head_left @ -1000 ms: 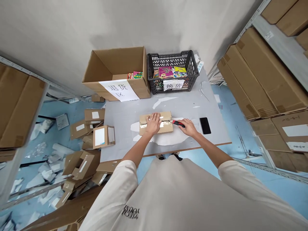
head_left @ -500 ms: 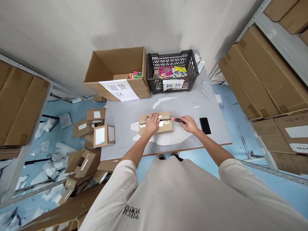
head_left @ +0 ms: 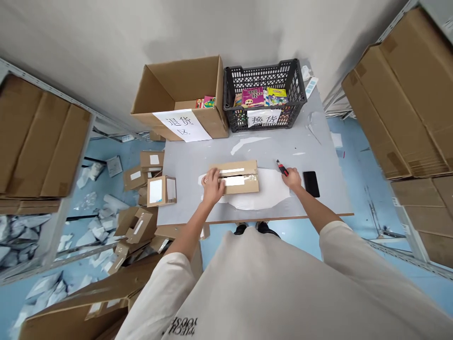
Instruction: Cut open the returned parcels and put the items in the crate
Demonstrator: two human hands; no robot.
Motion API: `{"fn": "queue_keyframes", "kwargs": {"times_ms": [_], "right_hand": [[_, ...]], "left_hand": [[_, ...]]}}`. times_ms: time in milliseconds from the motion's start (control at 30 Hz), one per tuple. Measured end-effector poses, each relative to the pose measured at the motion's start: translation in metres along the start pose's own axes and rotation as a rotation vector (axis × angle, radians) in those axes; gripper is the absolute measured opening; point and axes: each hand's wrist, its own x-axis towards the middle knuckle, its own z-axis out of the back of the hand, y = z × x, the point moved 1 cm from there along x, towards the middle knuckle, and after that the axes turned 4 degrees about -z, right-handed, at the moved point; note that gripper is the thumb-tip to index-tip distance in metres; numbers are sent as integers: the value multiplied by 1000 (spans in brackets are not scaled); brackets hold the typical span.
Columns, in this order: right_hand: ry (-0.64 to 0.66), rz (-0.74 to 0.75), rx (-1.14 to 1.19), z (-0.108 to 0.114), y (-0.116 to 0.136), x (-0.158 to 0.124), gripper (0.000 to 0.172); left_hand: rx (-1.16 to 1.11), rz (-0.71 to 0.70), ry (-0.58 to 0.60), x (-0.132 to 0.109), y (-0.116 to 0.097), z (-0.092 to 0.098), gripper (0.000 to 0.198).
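Observation:
A small cardboard box (head_left: 244,186) lies in the middle of the table, a dark slit running along its top between white label strips. Clear tape shows near its right end. My left hand (head_left: 213,185) grips the box at its left end, fingers bent over the top. To the right, my right hand (head_left: 292,179) is closed around a red and black utility knife (head_left: 282,167), held apart from the box with its tip towards the back. Under the box spreads a white sheet (head_left: 272,189).
Behind stand a large open carton (head_left: 184,75) with books and a black crate (head_left: 265,73) also holding books. A phone (head_left: 311,184) lies right; a small labelled box (head_left: 162,191) sits at the left edge. Shelves with cartons flank both sides, and boxes litter the floor left.
My right hand has drawn the utility knife away from the box's right end and turned it tip backwards. My left hand has shifted from the box's top to its left end.

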Motion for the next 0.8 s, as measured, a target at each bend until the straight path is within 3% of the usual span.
{"fn": "queue_keyframes", "kwargs": {"times_ms": [167, 267, 367, 433, 500, 667, 800], "right_hand": [[9, -90, -93, -20, -23, 4, 39], [-53, -89, -70, -19, -18, -3, 46], [-130, 60, 120, -5, 14, -16, 48], [-86, 275, 314, 7, 46, -31, 49], [-38, 390, 417, 18, 78, -50, 51], [40, 477, 479, 38, 128, -87, 59], [-28, 525, 470, 59, 150, -86, 67]], "left_hand": [[-122, 228, -99, -28, 36, 7, 59], [-276, 283, -117, -30, 47, 2, 59], [-345, 298, -119, -23, 49, -5, 63], [-347, 298, -112, -18, 46, -7, 69], [-347, 300, -116, -15, 42, -9, 76], [-415, 316, -157, -16, 39, -14, 86], [-453, 291, -162, -20, 42, -17, 72]]}}
